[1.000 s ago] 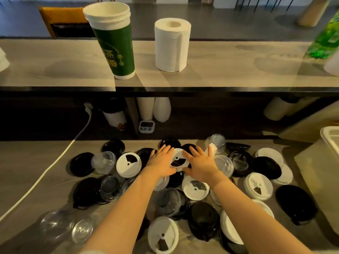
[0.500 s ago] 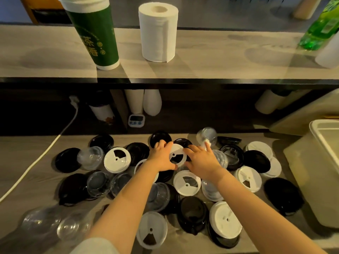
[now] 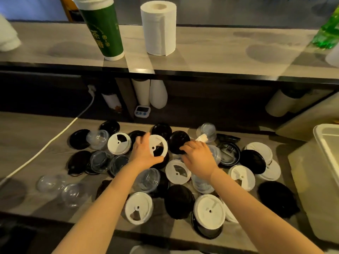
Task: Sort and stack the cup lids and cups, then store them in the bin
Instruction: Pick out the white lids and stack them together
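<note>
Drinks-shop counter: branded cup stack (image 3: 102, 28), scattered lids (image 3: 119, 143).

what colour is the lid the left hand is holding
White, with a wedge-shaped opening. The lid in the left hand shows best in the head view.

We see the wooden counter (image 3: 25, 136) | scattered black, white, clear lids (image 3: 209, 210) | white cable (image 3: 55, 138) | bin (image 3: 311, 176)

Head view: forward-down, close over counter (image 3: 27, 143), edges blurred.
</note>
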